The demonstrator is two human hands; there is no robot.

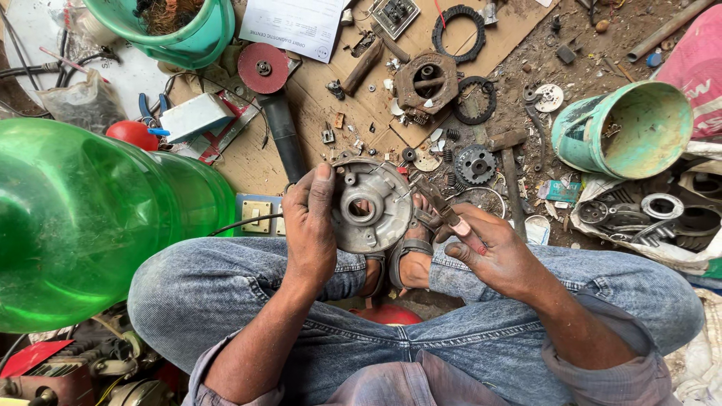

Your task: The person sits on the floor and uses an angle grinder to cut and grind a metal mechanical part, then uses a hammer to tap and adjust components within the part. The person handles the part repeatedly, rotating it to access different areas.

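My left hand [310, 222] grips a round grey metal cover plate [374, 204] with a central hole, thumb along its left rim, held above my crossed legs. My right hand [485, 252] holds a thin screwdriver-like tool [430, 197] whose tip rests against the plate's right edge. I sit cross-legged in blue jeans, with a sandalled foot [412, 259] just under the plate.
A large green plastic bottle [90, 218] lies at my left knee. An angle grinder [272, 98] lies on cardboard ahead, among gears [475, 164], rings, a rusty housing [427, 81] and a hammer [511, 162]. Teal buckets sit at the right [628, 131] and top left [180, 30].
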